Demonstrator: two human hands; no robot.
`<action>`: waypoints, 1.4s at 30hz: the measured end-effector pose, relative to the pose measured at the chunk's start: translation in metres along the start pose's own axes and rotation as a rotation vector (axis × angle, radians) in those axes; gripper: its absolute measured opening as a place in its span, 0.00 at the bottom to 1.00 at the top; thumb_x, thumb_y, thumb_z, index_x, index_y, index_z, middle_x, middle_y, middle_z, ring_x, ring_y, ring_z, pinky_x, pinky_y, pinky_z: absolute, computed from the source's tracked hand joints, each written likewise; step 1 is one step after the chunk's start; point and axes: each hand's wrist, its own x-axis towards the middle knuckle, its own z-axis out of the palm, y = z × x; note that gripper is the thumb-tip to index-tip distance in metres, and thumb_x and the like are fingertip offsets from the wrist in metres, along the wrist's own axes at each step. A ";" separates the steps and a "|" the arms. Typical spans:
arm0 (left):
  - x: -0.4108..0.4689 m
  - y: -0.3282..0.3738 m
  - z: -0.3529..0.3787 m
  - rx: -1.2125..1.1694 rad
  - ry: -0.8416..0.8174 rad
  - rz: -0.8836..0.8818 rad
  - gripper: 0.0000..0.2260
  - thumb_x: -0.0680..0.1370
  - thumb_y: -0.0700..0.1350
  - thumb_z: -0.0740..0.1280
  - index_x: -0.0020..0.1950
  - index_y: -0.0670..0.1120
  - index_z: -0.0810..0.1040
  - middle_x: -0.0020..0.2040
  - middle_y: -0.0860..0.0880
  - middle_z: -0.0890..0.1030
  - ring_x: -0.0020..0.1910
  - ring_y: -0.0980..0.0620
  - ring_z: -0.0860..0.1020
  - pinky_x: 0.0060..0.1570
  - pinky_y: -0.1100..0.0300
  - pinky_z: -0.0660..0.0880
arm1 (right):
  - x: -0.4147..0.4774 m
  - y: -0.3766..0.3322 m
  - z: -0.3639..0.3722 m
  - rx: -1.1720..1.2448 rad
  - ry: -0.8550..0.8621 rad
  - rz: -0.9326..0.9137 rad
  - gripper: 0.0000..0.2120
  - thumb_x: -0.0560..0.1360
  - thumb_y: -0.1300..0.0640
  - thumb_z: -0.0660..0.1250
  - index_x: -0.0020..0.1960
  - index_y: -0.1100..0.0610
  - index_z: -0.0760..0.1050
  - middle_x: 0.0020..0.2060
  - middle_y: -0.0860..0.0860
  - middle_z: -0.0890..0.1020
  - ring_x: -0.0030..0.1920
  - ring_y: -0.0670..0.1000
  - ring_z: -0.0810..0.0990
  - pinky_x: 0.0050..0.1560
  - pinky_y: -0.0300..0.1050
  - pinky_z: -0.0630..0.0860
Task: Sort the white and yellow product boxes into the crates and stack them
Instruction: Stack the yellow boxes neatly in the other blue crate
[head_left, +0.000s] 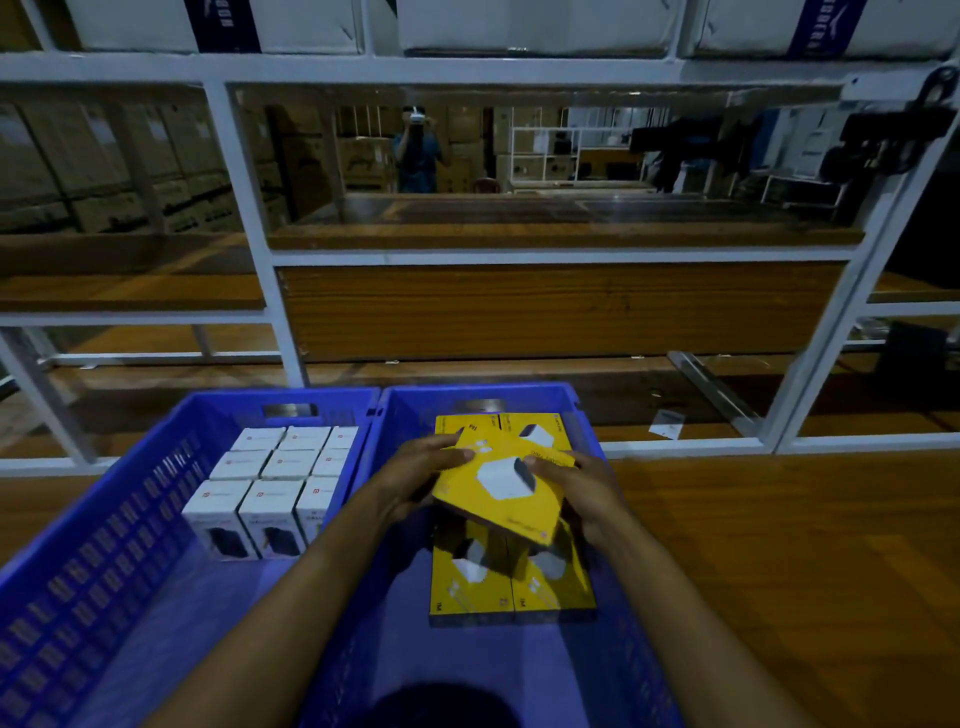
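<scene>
Two blue crates side by side on a brown wooden surface (779, 545), right up against a white metal rack (519, 255) with wooden shelves. The left crate (104, 545) holds white boxes (280, 483), standing upright in tidy rows at its far end. Over the right crate (587, 415), both hands are on one yellow box (498, 488): the left hand (421, 467) grips its left edge, the right hand (576, 488) its right edge, fingers curled over it, the box tilted. Beneath it, more yellow boxes (511, 582) lie flat on the crate floor. Beyond the rack it is dim (cardboard cartons (104, 171) stacked high on the left), and a person (415, 150) stands far back.
</scene>
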 end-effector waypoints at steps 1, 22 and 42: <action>-0.001 -0.001 0.002 0.019 -0.064 -0.044 0.19 0.75 0.38 0.72 0.65 0.45 0.76 0.58 0.41 0.83 0.53 0.42 0.83 0.49 0.47 0.81 | -0.002 -0.003 -0.001 0.027 0.031 0.010 0.37 0.57 0.44 0.85 0.62 0.56 0.79 0.56 0.57 0.84 0.53 0.59 0.84 0.52 0.59 0.82; -0.003 -0.010 0.033 0.124 0.141 0.272 0.07 0.79 0.46 0.68 0.50 0.42 0.77 0.45 0.44 0.82 0.39 0.51 0.82 0.35 0.57 0.78 | -0.012 -0.012 0.006 0.219 -0.152 -0.052 0.24 0.76 0.67 0.69 0.67 0.48 0.71 0.58 0.53 0.83 0.55 0.58 0.83 0.45 0.55 0.81; 0.004 -0.038 0.021 0.710 -0.235 -0.345 0.15 0.78 0.42 0.69 0.60 0.32 0.78 0.45 0.34 0.84 0.41 0.40 0.84 0.47 0.46 0.83 | -0.012 0.008 -0.007 -0.637 -0.281 0.211 0.26 0.74 0.62 0.73 0.66 0.53 0.64 0.62 0.55 0.75 0.56 0.59 0.78 0.31 0.53 0.81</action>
